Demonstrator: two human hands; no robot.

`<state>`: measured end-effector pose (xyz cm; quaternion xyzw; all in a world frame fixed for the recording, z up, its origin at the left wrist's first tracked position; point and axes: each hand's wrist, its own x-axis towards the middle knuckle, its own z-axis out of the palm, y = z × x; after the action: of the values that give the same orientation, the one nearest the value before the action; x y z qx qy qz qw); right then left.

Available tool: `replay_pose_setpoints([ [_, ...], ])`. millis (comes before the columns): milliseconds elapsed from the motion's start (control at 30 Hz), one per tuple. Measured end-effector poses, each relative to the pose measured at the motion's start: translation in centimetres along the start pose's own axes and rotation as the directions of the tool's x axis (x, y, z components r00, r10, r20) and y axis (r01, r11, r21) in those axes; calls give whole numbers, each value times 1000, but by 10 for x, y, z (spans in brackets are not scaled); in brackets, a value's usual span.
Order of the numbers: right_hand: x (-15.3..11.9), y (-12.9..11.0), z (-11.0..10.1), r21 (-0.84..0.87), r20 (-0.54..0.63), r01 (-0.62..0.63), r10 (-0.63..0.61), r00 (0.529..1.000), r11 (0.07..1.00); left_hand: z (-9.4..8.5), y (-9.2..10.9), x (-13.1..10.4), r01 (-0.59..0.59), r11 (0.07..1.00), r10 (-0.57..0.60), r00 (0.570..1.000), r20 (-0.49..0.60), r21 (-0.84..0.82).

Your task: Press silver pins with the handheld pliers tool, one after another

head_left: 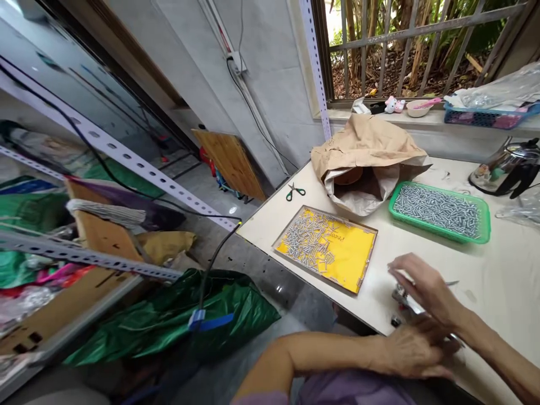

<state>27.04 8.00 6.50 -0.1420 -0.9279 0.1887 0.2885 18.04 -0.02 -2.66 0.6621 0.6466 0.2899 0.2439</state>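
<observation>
My right hand is held over a small metal device near the table's front edge, its fingers extended and partly bent. Below it and closer to my body lies my left hand, its fingers mostly hidden behind the right wrist and the device. Whether it grips anything cannot be made out. To the left of the hands, a shallow tray with a yellow base bears many small metal pins on its left half. A green plastic tray full of similar pins stands behind the hands.
An open brown paper bag stands behind the trays. Green-handled scissors lie near the table's left corner. A metal kettle is at the back right. A black cable hangs past the corner, above green sacking.
</observation>
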Motion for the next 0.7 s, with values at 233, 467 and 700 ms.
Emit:
replay_pose_setpoints([
  [233, 28, 54, -60, -215, -451, -252, 133, 882, 943, -87, -59, 22, 46, 936, 11, 987, -161, 350],
  [467, 18, 121, -65, -253, -452, -517, 372, 810, 818, -160, -128, 62, 305, 748, -211, 951, -226, 590],
  [700, -8, 169, -54, -485, -352, -405, 251, 902, 775, -154, -137, 69, 248, 717, -280, 958, -56, 651],
])
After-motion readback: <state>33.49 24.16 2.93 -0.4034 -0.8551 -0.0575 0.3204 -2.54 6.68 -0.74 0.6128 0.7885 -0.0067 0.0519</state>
